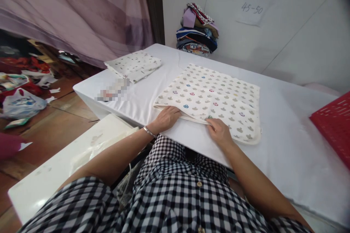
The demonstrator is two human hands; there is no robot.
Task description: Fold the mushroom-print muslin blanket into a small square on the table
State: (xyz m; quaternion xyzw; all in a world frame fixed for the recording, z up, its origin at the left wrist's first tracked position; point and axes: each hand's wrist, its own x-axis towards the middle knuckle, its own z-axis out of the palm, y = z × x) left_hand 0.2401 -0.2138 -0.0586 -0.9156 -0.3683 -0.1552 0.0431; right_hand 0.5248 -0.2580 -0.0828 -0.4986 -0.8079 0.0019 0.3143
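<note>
A folded white cloth (pixel 226 98) printed with grey shapes and a few coloured motifs lies flat in front of me on the table. My left hand (pixel 167 117) is at its near left edge, fingers closed over the layered border; the fingertips are partly hidden there. Between my hands the top layer gapes slightly from the layers below. My right hand (pixel 219 131) pinches the near edge further right, thumb on top. To the left lies another folded white cloth (pixel 133 64) with small dark prints.
The white-covered table (pixel 284 153) runs up to a wall. A stack of folded fabrics (pixel 198 31) stands at the back, and a red plastic basket (pixel 335 127) at the right. A white bench (pixel 54 176) stands left, plastic bags (pixel 23 103) on the floor beyond.
</note>
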